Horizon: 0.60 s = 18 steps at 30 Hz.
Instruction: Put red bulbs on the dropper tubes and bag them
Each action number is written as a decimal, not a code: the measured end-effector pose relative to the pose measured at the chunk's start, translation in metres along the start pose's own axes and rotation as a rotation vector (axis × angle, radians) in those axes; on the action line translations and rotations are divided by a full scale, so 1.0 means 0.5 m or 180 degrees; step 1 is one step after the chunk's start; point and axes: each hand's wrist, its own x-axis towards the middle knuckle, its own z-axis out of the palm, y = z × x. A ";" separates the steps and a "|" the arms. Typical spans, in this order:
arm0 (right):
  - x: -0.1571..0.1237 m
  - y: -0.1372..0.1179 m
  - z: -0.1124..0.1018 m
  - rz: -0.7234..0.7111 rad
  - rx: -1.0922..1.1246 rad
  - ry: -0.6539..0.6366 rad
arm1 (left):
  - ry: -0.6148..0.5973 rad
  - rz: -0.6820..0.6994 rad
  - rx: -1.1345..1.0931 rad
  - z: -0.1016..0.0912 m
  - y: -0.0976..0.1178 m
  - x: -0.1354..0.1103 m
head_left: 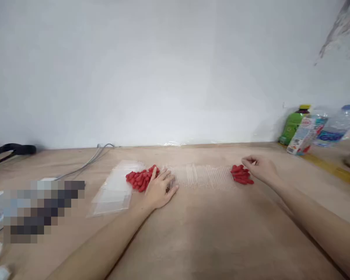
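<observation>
My left hand (pixel 160 190) lies with its fingers spread over the left end of a row of thin clear tubes (pixel 192 175). Its fingertips touch or nearly touch a heap of small red rubbery bulbs (pixel 138 179). At the row's right end, more red bulbs (pixel 241 175) sit side by side and seem to cap the tubes. Just beyond them, my right hand (pixel 258 167) has thumb and forefinger pinched together beside the bulbs. Whether anything small is between them is hidden. Clear plastic bags (pixel 115 190) lie flat left of the heap, partly under it.
Behind the wooden table (pixel 216 241) rises a white wall. At the back right stand a green bottle (pixel 293 126), a drink carton (pixel 306 134) and a clear bottle (pixel 338 126). Grey cables (pixel 87 163) and a blurred-out patch (pixel 43 212) are on the left.
</observation>
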 end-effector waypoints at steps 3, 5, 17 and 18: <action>0.003 0.023 0.014 -0.0046 0.0139 -0.0205 | -0.0005 0.0041 -0.0066 0.000 0.000 0.002; 0.004 0.033 0.021 -0.0206 0.0233 -0.0210 | -0.0015 0.0039 -0.0096 0.000 0.000 0.002; -0.001 0.027 0.033 -0.1349 0.0184 -0.0424 | -0.0033 0.0030 -0.0214 -0.004 0.005 0.002; -0.001 0.026 0.031 -0.1354 0.0245 -0.0397 | -0.0035 0.0026 -0.0211 -0.004 0.005 0.002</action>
